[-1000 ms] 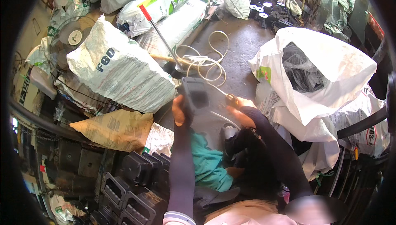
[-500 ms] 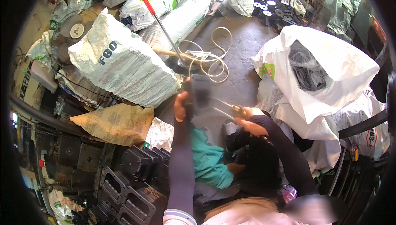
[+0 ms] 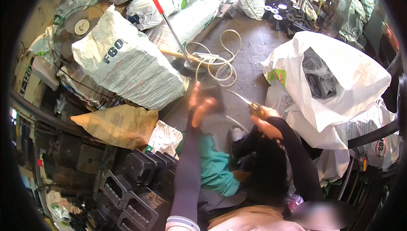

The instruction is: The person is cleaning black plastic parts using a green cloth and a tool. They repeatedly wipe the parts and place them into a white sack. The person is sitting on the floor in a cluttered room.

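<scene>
My left hand [image 3: 201, 107], smeared by motion, is closed on a dark rectangular plastic part [image 3: 217, 98] in front of me. The part is blurred, so its details are lost. To its right, my right hand [image 3: 269, 125] grips the brownish handle of a knife-like tool [image 3: 256, 109]. Its thin pale blade points up and left toward the part, with a gap between them. Below my left forearm lies teal cloth [image 3: 208, 159] across my lap. Several black plastic parts [image 3: 146, 165] are stacked left of that forearm.
An open white sack [image 3: 288, 61] with dark pieces inside stands at right. Printed white sacks [image 3: 131, 70] and a brown paper sack [image 3: 116, 125] lie left. Ahead, a pale hose [image 3: 233, 63] coils on the floor by a red-handled pole [image 3: 169, 23]. Black parts [image 3: 282, 10] are heaped far off.
My left hand has turned, swinging the dark part so its broad face no longer shows clearly. My right hand has shifted slightly right with the tool, away from the part.
</scene>
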Available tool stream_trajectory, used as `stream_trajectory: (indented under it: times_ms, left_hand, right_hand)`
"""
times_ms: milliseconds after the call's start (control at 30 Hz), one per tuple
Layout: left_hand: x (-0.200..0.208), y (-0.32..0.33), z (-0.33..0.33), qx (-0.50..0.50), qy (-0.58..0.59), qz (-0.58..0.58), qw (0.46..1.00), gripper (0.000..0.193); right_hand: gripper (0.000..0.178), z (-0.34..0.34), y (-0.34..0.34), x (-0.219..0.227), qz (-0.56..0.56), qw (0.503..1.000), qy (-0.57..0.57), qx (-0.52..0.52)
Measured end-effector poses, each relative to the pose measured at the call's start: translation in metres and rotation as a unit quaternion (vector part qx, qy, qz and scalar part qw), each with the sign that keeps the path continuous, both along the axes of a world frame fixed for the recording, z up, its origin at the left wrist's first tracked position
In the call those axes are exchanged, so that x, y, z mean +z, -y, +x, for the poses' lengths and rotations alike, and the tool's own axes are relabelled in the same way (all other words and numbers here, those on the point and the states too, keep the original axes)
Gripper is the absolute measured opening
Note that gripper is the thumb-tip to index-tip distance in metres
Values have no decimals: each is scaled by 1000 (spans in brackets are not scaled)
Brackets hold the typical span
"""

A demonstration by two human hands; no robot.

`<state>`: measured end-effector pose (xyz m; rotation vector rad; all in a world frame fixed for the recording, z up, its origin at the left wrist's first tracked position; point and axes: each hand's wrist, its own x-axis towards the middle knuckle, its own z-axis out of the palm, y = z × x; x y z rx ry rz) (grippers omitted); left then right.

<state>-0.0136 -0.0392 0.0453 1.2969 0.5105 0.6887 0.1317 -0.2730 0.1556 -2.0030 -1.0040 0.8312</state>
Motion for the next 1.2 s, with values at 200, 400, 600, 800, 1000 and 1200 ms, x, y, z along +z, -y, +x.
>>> stream_trajectory:
  times_ms: [200,400,600,800,1000,1200]
  left_hand:
    - [-10,8,23,185,-205,427,861,116]
    - [-21,24,30,143,-205,559,790,121]
    - [-15,28,28,115,-259,615,736,122]
    - [-12,27,23,97,-295,627,715,118]
    - [-5,38,22,89,-272,652,702,115]
    - [-1,48,22,83,-285,673,678,117]
  right_hand:
    - [33,-15,29,-2,-62,992,105,16]
    - [33,-14,12,-7,-132,983,127,12]
    - [32,-20,10,-18,-97,980,138,107]
    - [31,-21,12,-26,-88,988,111,57]
    - [30,-20,-1,-10,-82,969,220,78]
    - [32,-12,0,-4,-96,986,129,-44]
